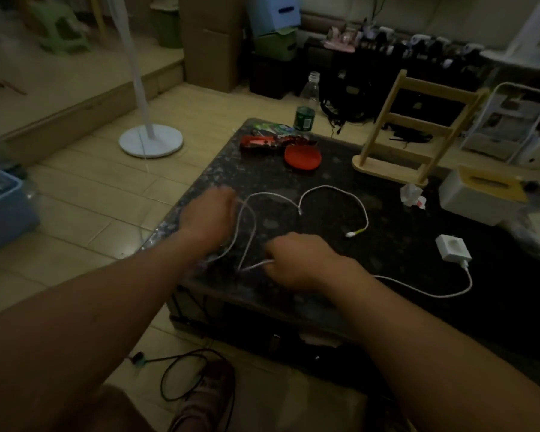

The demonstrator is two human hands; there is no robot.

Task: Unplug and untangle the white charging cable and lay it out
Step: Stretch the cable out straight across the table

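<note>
White and thin, the charging cable (334, 190) lies in soft loops on the dark, speckled desk (387, 232), which looks like smooth, shiny stone. One end has a small plug tip (351, 234) with a bit of yellow behind it, and it rests free on the desk. The other end is pushed into a white, boxy charger block (452, 247) on the right, which also lies on the desk.

The left hand (208, 213) is curled around a loop of the cable near the desk's left edge. The picture is blurry there, so I cannot tell how tight the hold is. The right hand (296, 260) pinches the cable low down, close to the front edge, where two strands meet in a sharp bend.

I think this is the untangling step. The loops between the hands cross over each other, so they are not flat yet. Next, the hands should likely pull gently apart and lift one strand over the other. The cable looks bendy and light, so it should slide easily. The end in the charger block may need pulling out too.

A flat red lid (303, 157) and a pale wooden rack (418, 126) sit farther back, well away from the cable.
</note>
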